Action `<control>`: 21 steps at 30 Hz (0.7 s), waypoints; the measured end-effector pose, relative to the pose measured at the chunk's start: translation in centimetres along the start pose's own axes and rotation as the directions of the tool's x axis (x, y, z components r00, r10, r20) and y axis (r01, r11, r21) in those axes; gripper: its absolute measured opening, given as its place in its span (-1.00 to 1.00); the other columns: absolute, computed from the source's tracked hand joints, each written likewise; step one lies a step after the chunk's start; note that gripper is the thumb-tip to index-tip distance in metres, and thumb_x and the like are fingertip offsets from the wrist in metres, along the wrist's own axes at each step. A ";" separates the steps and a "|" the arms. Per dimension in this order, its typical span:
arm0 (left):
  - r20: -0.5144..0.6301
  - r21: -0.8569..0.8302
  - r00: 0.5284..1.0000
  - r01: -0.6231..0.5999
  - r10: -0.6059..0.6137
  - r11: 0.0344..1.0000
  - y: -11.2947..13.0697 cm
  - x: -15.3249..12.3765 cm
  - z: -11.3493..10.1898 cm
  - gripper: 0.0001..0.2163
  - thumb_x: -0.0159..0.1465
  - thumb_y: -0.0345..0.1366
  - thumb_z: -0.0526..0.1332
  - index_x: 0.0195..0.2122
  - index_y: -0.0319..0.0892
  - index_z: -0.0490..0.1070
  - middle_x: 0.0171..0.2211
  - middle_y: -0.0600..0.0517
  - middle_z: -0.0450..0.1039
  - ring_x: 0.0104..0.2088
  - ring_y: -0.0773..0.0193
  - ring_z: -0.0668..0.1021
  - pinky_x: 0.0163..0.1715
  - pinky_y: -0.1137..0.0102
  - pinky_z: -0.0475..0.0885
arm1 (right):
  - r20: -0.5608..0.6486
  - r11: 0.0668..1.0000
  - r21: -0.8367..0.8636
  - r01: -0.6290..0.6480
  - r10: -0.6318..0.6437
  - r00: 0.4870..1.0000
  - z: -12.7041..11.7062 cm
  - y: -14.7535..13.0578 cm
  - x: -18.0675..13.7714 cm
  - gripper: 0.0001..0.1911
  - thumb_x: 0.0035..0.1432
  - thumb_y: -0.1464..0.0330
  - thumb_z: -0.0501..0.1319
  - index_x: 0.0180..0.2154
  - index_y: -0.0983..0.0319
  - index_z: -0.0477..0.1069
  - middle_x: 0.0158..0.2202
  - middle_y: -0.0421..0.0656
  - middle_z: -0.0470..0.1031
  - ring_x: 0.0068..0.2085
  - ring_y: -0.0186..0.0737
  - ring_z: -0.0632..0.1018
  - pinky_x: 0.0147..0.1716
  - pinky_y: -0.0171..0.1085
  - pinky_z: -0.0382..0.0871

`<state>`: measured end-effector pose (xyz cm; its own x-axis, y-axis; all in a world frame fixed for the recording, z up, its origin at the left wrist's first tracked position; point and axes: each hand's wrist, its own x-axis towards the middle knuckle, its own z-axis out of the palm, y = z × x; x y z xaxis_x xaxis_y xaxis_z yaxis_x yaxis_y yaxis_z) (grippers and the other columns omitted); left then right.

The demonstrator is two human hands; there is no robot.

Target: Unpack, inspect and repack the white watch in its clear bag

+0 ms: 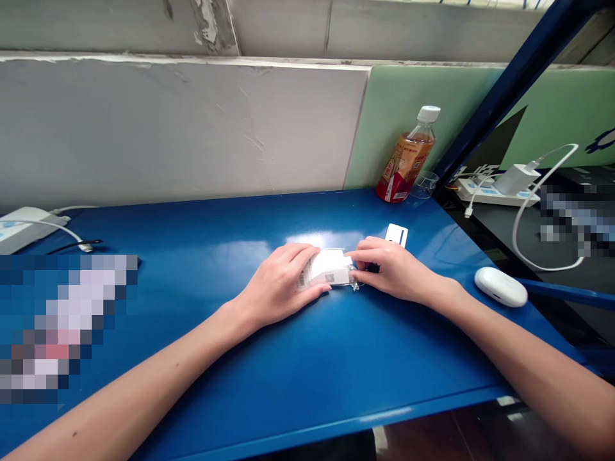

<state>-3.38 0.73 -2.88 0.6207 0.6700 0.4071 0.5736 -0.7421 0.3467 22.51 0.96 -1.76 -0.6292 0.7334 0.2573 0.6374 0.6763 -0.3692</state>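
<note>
A small white box (329,269) with a printed square code lies low over the blue table, partly inside clear plastic (354,282) at its right end. My left hand (283,282) is closed round the box's left part, thumb along the near side and fingers over the top. At the right end, my right hand (391,266) has its thumb and index finger bent in against the box's end and the plastic. Whether they grip the box or only its wrapping is hard to make out. Just behind my right hand lies a white card (396,234) with a dark slot-like mark.
A drink bottle (407,157) stands at the back right beside a clear cup-like piece (425,185). A white earbud case (500,287) sits by the right edge. Power strips (29,227) with cables lie left and right. A blue post (509,83) rises at right.
</note>
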 end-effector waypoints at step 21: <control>-0.019 -0.024 1.000 0.003 -0.003 1.000 -0.2 0.1 0.1 -0.56 0.30 -0.12 0.29 0.13 -0.23 0.34 0.06 -0.21 0.45 0.08 -0.05 0.47 0.11 0.03 0.41 | 0.049 0.997 0.077 -0.028 0.025 0.998 -1.7 1.3 0.0 -0.62 0.18 0.17 0.32 -0.01 0.18 0.49 -0.05 -0.02 0.45 -0.03 -0.04 0.49 -0.05 -0.14 0.40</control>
<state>-3.38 0.98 -2.99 0.6085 0.6719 0.4222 0.5622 -0.7405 0.3683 24.08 1.93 -0.69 -0.6344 0.7456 0.2037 0.6189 0.6479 -0.4441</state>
